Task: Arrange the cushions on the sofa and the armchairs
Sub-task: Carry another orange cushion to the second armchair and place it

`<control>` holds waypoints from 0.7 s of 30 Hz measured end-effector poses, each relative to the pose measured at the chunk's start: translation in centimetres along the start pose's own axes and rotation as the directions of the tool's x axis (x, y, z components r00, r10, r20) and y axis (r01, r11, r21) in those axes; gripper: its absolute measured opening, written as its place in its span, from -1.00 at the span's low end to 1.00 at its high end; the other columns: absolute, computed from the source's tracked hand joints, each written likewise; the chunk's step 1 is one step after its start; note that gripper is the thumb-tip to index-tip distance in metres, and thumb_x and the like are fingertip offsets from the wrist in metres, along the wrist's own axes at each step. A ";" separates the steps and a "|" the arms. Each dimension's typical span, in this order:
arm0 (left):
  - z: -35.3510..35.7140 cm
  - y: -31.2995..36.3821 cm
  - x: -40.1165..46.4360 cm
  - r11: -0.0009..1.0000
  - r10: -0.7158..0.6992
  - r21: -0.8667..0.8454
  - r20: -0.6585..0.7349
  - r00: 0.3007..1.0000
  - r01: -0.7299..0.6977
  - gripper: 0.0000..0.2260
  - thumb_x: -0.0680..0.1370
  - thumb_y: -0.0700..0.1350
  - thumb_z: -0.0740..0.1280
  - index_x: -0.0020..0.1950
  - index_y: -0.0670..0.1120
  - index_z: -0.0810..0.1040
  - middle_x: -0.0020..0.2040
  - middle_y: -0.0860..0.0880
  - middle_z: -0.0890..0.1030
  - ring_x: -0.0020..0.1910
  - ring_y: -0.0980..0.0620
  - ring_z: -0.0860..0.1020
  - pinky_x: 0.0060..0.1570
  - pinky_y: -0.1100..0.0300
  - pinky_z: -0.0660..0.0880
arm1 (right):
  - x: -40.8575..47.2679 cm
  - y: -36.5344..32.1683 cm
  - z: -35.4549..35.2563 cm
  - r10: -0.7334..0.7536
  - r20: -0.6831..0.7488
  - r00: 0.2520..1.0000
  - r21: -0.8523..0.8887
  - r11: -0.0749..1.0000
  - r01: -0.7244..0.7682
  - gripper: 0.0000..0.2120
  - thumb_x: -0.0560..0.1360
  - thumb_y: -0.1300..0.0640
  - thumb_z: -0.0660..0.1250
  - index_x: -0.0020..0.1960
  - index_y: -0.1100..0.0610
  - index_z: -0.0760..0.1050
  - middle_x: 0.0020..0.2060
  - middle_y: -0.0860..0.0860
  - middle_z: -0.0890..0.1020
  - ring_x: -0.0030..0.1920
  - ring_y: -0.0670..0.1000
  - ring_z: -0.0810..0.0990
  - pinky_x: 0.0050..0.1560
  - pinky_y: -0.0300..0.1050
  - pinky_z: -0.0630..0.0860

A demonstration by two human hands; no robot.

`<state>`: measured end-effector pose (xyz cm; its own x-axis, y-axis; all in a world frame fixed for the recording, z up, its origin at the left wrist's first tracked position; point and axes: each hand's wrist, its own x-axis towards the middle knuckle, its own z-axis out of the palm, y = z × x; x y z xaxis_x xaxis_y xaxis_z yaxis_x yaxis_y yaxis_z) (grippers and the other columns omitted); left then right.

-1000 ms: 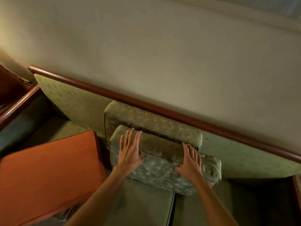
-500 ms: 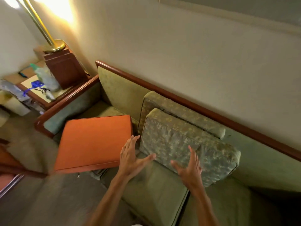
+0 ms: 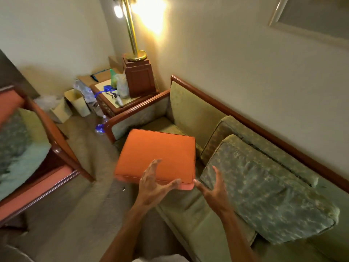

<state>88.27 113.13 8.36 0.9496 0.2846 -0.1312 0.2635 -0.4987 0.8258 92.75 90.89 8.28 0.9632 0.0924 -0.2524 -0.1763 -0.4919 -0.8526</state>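
Note:
An orange cushion [image 3: 156, 155] lies flat on the left end of the green sofa [image 3: 190, 108], its near edge hanging over the seat front. Two green patterned cushions lean against the sofa back: a front one [image 3: 264, 190] and a second one [image 3: 264, 140] behind it. My left hand [image 3: 153, 183] hovers open over the orange cushion's near edge. My right hand [image 3: 213, 191] is open between the orange cushion and the front patterned cushion, touching neither.
An armchair [image 3: 28, 148] with wooden arms and an orange seat stands at the left. A side table [image 3: 120, 103] with a brass lamp [image 3: 135, 53], bags and clutter stands beyond the sofa arm. Boxes [image 3: 75, 103] and a bottle [image 3: 101, 125] lie on the carpet.
Both hands have come off the front patterned cushion and moved left toward the orange cushion. The view has swung left and pulled back, bringing the lamp, side table and armchair into sight.

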 end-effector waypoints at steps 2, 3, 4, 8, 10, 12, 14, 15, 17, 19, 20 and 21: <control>-3.1 -1.7 0.3 1.000 -0.010 -0.016 -0.018 1.000 0.009 -0.06 0.24 0.51 0.42 0.52 0.29 0.13 0.56 0.03 0.25 0.49 -0.03 0.24 0.41 -0.19 0.30 | 0.5 -2.0 3.2 -0.012 0.015 1.000 0.021 1.000 0.011 0.01 0.28 -0.42 0.44 0.56 -0.11 0.09 0.54 0.02 0.23 0.46 0.02 0.27 0.41 0.13 0.32; -4.9 -2.7 0.5 1.000 -0.017 -0.024 -0.028 0.999 0.016 -0.07 0.24 0.49 0.44 0.51 0.30 0.14 0.54 0.02 0.27 0.47 -0.04 0.26 0.39 -0.18 0.33 | 0.8 -2.9 5.0 -0.022 0.031 0.999 0.033 0.999 0.021 -0.01 0.30 -0.40 0.46 0.56 -0.09 0.09 0.52 0.02 0.24 0.43 -0.01 0.29 0.37 0.06 0.34; -6.7 -3.8 0.7 0.999 -0.028 -0.029 -0.036 0.999 0.026 -0.08 0.24 0.48 0.45 0.50 0.32 0.14 0.53 0.01 0.28 0.46 -0.05 0.28 0.38 -0.18 0.36 | 1.1 -3.7 6.8 -0.026 0.042 0.999 0.041 0.999 0.025 0.00 0.28 -0.43 0.46 0.55 -0.11 0.10 0.52 0.03 0.23 0.44 0.00 0.30 0.38 0.07 0.35; -12.8 -8.1 2.4 0.998 -0.065 -0.026 -0.075 0.995 0.063 -0.06 0.22 0.50 0.46 0.50 0.33 0.13 0.50 0.01 0.29 0.43 -0.05 0.34 0.31 -0.18 0.45 | 2.3 -6.7 13.4 -0.030 0.074 0.997 0.067 0.997 0.025 0.03 0.28 -0.45 0.44 0.56 -0.09 0.08 0.54 0.06 0.21 0.49 0.05 0.24 0.38 0.02 0.29; -15.0 -9.6 3.2 0.997 -0.079 -0.028 -0.089 0.993 0.077 -0.05 0.22 0.51 0.46 0.51 0.31 0.14 0.48 0.04 0.32 0.41 0.00 0.36 0.28 -0.09 0.46 | 2.7 -8.2 15.6 -0.035 0.080 0.996 0.070 0.997 0.029 -0.05 0.36 -0.27 0.48 0.58 -0.02 0.08 0.54 0.07 0.20 0.49 0.07 0.23 0.33 -0.03 0.27; -16.7 -10.6 4.1 0.996 -0.085 -0.048 -0.086 0.993 0.081 -0.03 0.24 0.45 0.50 0.54 0.25 0.16 0.47 0.07 0.30 0.37 0.10 0.30 0.24 0.06 0.39 | 3.3 -9.5 17.1 -0.041 0.076 0.996 0.068 0.997 0.035 -0.06 0.36 -0.23 0.47 0.58 0.00 0.10 0.55 0.08 0.21 0.49 0.09 0.23 0.32 -0.02 0.28; -17.6 -11.4 5.2 0.994 -0.097 -0.062 -0.083 0.992 0.092 -0.03 0.26 0.40 0.53 0.56 0.20 0.17 0.50 0.02 0.30 0.32 0.14 0.27 0.20 0.11 0.34 | 4.1 -10.4 18.2 -0.046 0.073 0.996 0.058 0.997 0.042 -0.04 0.35 -0.28 0.47 0.57 -0.02 0.09 0.55 0.07 0.21 0.50 0.09 0.23 0.34 0.03 0.29; -17.9 -11.9 5.8 0.993 -0.104 -0.065 -0.081 0.991 0.099 -0.02 0.25 0.41 0.52 0.56 0.20 0.18 0.51 0.00 0.30 0.32 0.14 0.26 0.19 0.11 0.34 | 4.8 -10.7 18.7 -0.043 0.074 0.996 0.052 0.998 0.039 -0.02 0.34 -0.33 0.47 0.58 -0.03 0.08 0.55 0.06 0.20 0.50 0.09 0.23 0.34 0.05 0.30; -18.3 -12.7 7.0 0.990 -0.124 -0.074 -0.061 0.990 0.120 0.00 0.21 0.47 0.48 0.55 0.21 0.18 0.52 -0.03 0.30 0.32 0.14 0.26 0.19 0.12 0.33 | 6.2 -10.9 19.6 -0.036 0.082 0.996 0.037 0.999 0.033 0.01 0.30 -0.39 0.42 0.58 -0.04 0.07 0.56 0.05 0.18 0.51 0.09 0.21 0.34 0.08 0.30; -18.7 -13.3 8.2 0.987 -0.143 -0.078 -0.038 0.989 0.140 0.03 0.17 0.51 0.45 0.55 0.20 0.18 0.52 -0.02 0.29 0.32 0.15 0.25 0.20 0.14 0.33 | 7.8 -11.0 20.5 -0.029 0.084 0.996 0.030 0.999 0.026 0.03 0.26 -0.41 0.39 0.58 -0.05 0.07 0.56 0.05 0.17 0.51 0.09 0.21 0.35 0.10 0.30; -18.9 -13.6 9.0 0.986 -0.149 -0.078 -0.031 0.988 0.147 0.03 0.17 0.51 0.45 0.55 0.21 0.18 0.50 0.00 0.29 0.32 0.15 0.25 0.20 0.16 0.33 | 8.8 -11.0 21.1 -0.016 0.090 0.996 0.032 0.999 0.013 0.05 0.25 -0.44 0.38 0.58 -0.06 0.07 0.57 0.05 0.17 0.51 0.09 0.21 0.36 0.12 0.31; -19.3 -13.9 9.9 0.986 -0.149 -0.075 -0.028 0.988 0.147 0.01 0.17 0.51 0.45 0.53 0.23 0.19 0.47 0.03 0.31 0.31 0.16 0.26 0.19 0.22 0.33 | 10.0 -11.1 21.8 -0.007 0.101 0.995 0.038 0.999 0.003 0.07 0.22 -0.46 0.37 0.58 -0.06 0.07 0.57 0.05 0.16 0.51 0.09 0.21 0.36 0.14 0.31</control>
<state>90.75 138.69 6.12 0.8946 0.3787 -0.2373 0.3864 -0.3886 0.8365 99.87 116.13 5.23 0.9389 0.1827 -0.2916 -0.1812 -0.4579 -0.8703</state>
